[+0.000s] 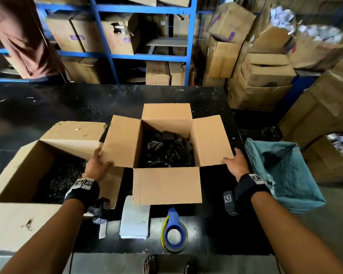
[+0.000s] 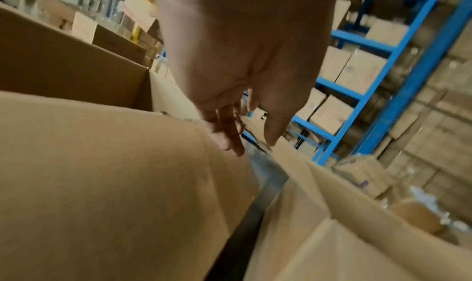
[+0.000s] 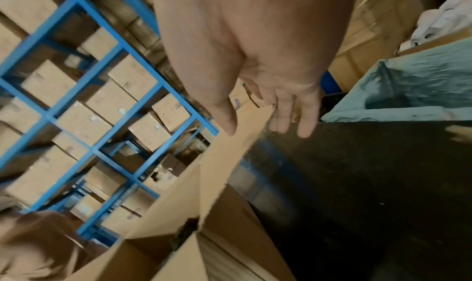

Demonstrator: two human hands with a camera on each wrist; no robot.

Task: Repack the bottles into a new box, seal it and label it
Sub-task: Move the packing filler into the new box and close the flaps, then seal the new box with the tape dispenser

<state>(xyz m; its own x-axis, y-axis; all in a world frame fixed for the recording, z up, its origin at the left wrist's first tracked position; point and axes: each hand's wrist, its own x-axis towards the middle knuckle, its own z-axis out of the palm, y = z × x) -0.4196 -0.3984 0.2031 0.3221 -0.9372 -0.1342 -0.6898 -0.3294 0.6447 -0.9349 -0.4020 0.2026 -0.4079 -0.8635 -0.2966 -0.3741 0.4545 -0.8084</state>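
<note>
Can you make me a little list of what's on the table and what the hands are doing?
Middle box: open, four flaps spread out, dark shiny packets inside
Left box: bigger, open, dark packets inside
Left hand: at the corner of the middle box's left flap, thumb on top
Right hand: fingers straight, at the corner of the right flap
Tape roll: blue holder, on the table in front of the middle box
White papers: stacked beside the tape roll
Blue bag: open, right of the table
Sealing: not yet done

Looks like a warehouse stockroom: blue shelving racks (image 1: 107,32) crammed with cardboard cartons (image 1: 224,56) beyond both hands.
</note>
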